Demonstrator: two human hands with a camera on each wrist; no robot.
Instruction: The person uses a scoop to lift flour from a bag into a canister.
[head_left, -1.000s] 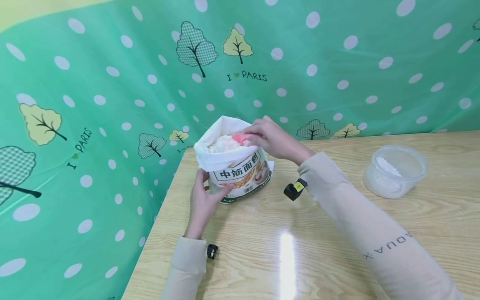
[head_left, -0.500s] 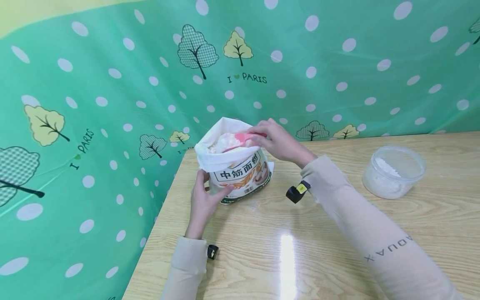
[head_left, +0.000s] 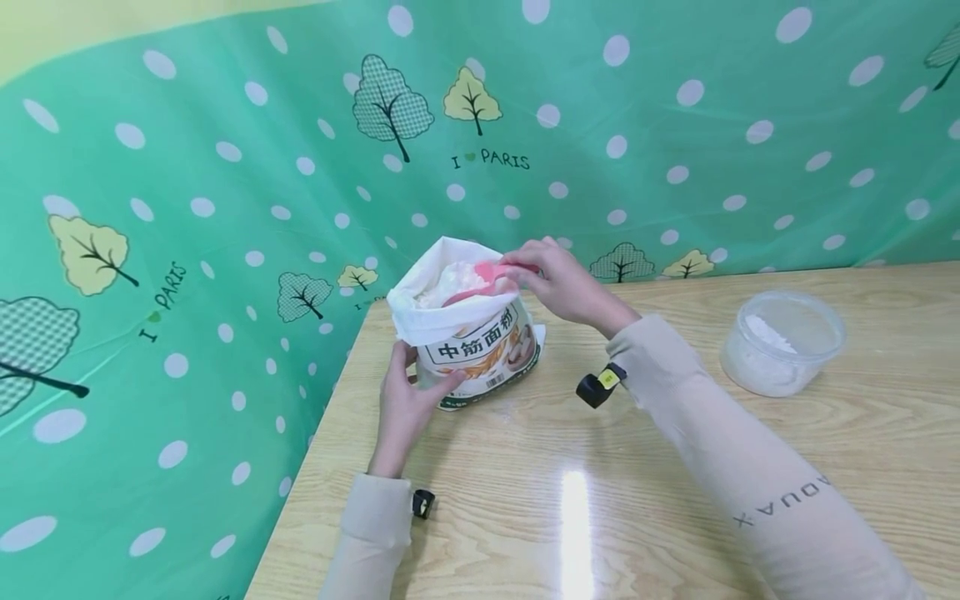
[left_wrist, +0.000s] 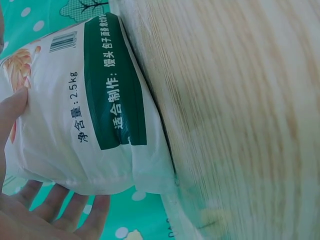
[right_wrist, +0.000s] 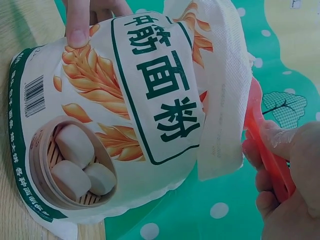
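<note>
A white flour bag (head_left: 480, 354) with its top rolled down stands at the table's left end, full of white flour (head_left: 459, 275). My left hand (head_left: 408, 400) grips its lower left side, thumb across the front and fingers round the side, as the left wrist view also shows. At the bag's mouth my right hand (head_left: 558, 279) holds a pink scoop (head_left: 491, 273) by its handle (right_wrist: 272, 162). The scoop's bowl is heaped with flour and lies over the flour in the bag. In the right wrist view the bag's rolled rim hides most of the bowl.
On the right of the wooden table (head_left: 675, 483) stands a clear round tub (head_left: 780, 346) with some flour in it. A green patterned cloth (head_left: 300, 167) hangs behind and to the left, close to the bag.
My right hand has drawn the scoop slightly up and to the right, so more of its pink bowl shows above the flour. The left hand keeps its grip on the bag.
</note>
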